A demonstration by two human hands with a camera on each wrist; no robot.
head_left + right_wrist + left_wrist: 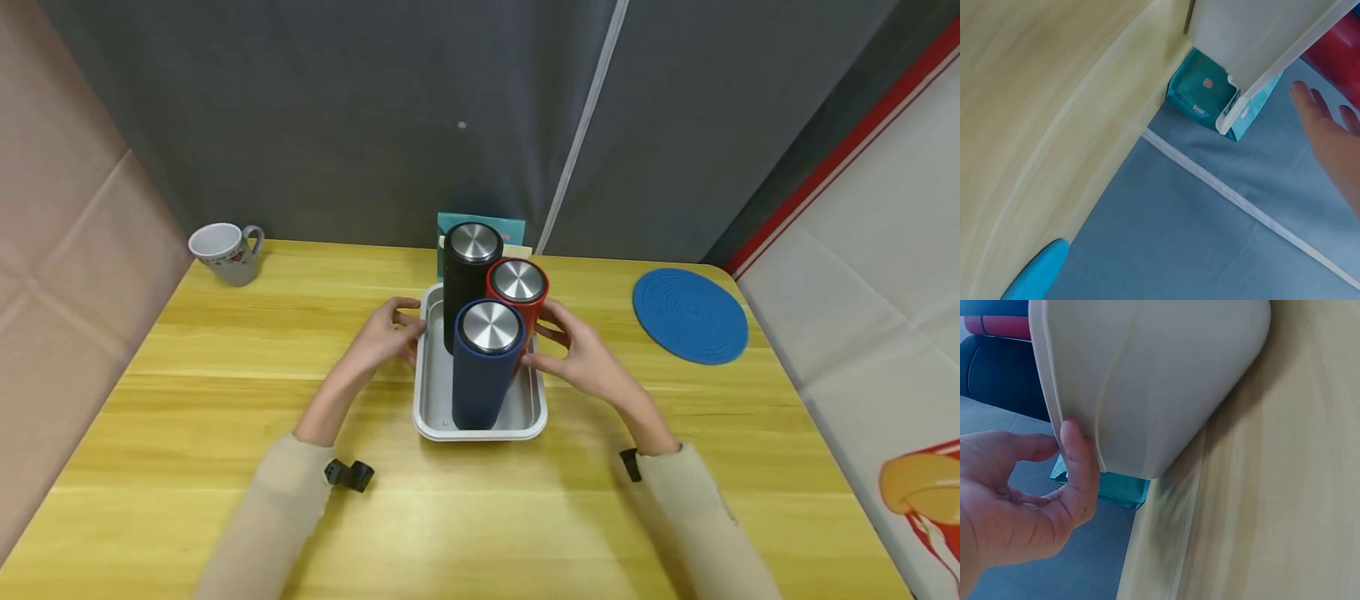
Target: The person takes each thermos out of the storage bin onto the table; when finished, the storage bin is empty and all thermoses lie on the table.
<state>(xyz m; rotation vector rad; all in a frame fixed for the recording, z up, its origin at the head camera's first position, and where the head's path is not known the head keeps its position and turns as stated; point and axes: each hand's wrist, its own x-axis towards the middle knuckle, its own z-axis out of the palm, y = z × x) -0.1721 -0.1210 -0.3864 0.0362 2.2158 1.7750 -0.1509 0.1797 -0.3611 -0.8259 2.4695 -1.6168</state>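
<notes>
Wood-grain bench point(480, 517) bears silver-grey rectangular tray point(435, 383); navy cylindrical flask point(486, 367) inside at six o'clock. Left hand point(384, 337) at nine, fingers pinching tray rim. Right hand point(585, 354) at three, fingers parted, contact unclear, beside red cylindrical flask point(522, 285). Black cylindrical flask point(465, 279) at eleven.

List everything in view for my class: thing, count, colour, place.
table: 1, yellow wood, foreground
flasks: 3, black, red, blue, in tray
tray: 1, silver-grey, under flasks
packet: 1, teal, behind tray
mug: 1, whitish-grey patterned, table's back left
mat: 1, blue, table's back right
backdrop: 1, dark grey, behind table
side panels: 2, pinkish left, white right
straps: 2, black, at wrists
sleeves: 2, beige, forearms
left hand: 1, bare, pinching tray rim
right hand: 1, bare, beside red flask
</notes>
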